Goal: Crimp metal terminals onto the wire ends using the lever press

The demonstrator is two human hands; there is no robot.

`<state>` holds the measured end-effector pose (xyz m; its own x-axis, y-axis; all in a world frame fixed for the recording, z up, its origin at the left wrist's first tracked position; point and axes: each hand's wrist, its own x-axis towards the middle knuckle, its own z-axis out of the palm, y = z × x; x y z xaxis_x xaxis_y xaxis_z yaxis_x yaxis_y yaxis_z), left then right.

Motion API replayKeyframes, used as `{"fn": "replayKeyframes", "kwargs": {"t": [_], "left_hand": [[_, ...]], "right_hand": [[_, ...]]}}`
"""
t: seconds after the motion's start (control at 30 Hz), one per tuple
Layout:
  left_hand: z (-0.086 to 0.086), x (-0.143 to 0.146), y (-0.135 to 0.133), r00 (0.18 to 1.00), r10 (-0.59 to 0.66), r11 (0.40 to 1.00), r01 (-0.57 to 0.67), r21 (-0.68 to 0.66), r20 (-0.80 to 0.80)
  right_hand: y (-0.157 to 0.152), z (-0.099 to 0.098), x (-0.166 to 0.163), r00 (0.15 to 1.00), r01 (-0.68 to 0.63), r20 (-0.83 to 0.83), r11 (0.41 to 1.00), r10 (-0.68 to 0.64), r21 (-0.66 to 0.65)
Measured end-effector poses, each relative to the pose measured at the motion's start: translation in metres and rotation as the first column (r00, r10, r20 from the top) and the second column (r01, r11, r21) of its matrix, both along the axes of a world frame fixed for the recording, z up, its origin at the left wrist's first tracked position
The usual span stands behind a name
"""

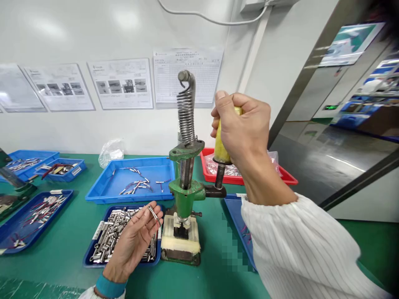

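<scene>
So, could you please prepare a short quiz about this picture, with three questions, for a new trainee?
1. Which hand grips the yellow handle of the green press?
2. True or false: in the picture, the red tray is to the right of the coil spring.
3. What fills the dark blue tray that the left hand partly hides?
a) red handles
b) silver metal parts
c) paper sheets

Key: 1. The right hand. 2. True. 3. b
</scene>
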<state>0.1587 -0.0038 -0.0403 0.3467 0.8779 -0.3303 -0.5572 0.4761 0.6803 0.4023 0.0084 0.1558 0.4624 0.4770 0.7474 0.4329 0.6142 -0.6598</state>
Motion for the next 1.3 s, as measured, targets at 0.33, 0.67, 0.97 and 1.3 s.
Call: {"fn": "replayKeyframes", "kwargs": {"t": [0.33, 0.67, 0.97, 1.3], "left_hand": [[-0.004, -0.001, 0.001, 0.999, 0.014, 1.000, -0.015, 0.012, 0.041], [-0.007, -0.004, 0.001, 0.993, 0.107, 0.994, -0.106, -0.035, 0.051], [-0.009, -0.013, 0.064, 0.672, 0.495, 0.724, 0.030, 0.689, -0.550], [-0.020, -0.015, 0.053, -0.099, 0.574, 0.433, 0.879, 0.198, -0.813]], "right_hand": [[0.000, 0.000, 0.000, 1.000, 0.015, -0.008, 0.999, -0.015, -0.033], [-0.002, 0.001, -0.001, 0.998, 0.057, 0.017, 0.997, -0.056, -0.047], [-0.002, -0.002, 0.003, 0.997, 0.011, 0.071, 0.999, -0.008, -0.033], [-0.003, -0.001, -0.001, 0.998, 0.061, 0.030, 0.997, -0.060, -0.045]]}}
